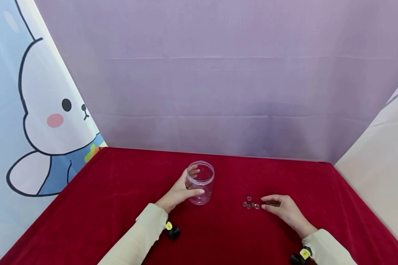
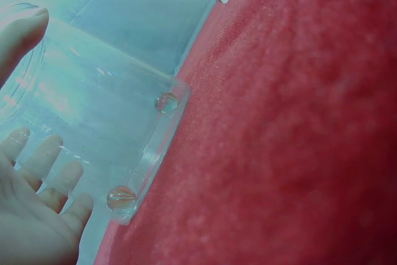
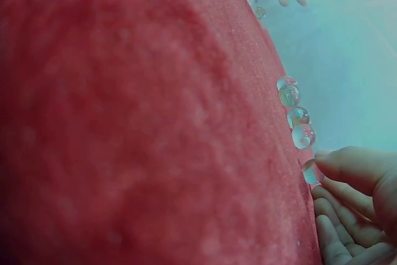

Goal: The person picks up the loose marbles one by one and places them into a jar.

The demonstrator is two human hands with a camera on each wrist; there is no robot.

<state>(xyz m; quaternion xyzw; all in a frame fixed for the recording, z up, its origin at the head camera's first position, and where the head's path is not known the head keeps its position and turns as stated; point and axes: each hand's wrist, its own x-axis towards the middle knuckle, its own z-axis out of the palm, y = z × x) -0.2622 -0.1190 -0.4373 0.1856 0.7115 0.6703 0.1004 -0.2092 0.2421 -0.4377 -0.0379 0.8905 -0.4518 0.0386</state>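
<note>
A clear, lidless jar (image 1: 200, 184) stands on the red cloth in the head view. My left hand (image 1: 182, 189) grips its side, thumb at the front and fingers behind. Through the jar's wall in the left wrist view, glass marbles (image 2: 166, 102) show near the base. To the right, several clear marbles (image 1: 249, 206) lie in a loose cluster on the cloth. My right hand (image 1: 283, 211) is beside them, thumb and forefinger apart at the nearest marble (image 3: 312, 172). From the right wrist, the thumb tip overlaps that marble; whether it touches cannot be told.
Red cloth (image 1: 146, 173) covers the table. A plain lilac curtain (image 1: 219, 92) hangs behind its far edge. At the left hangs a sheet with a cartoon animal (image 1: 56, 99), and a pale sheet (image 1: 381, 154) borders the right side.
</note>
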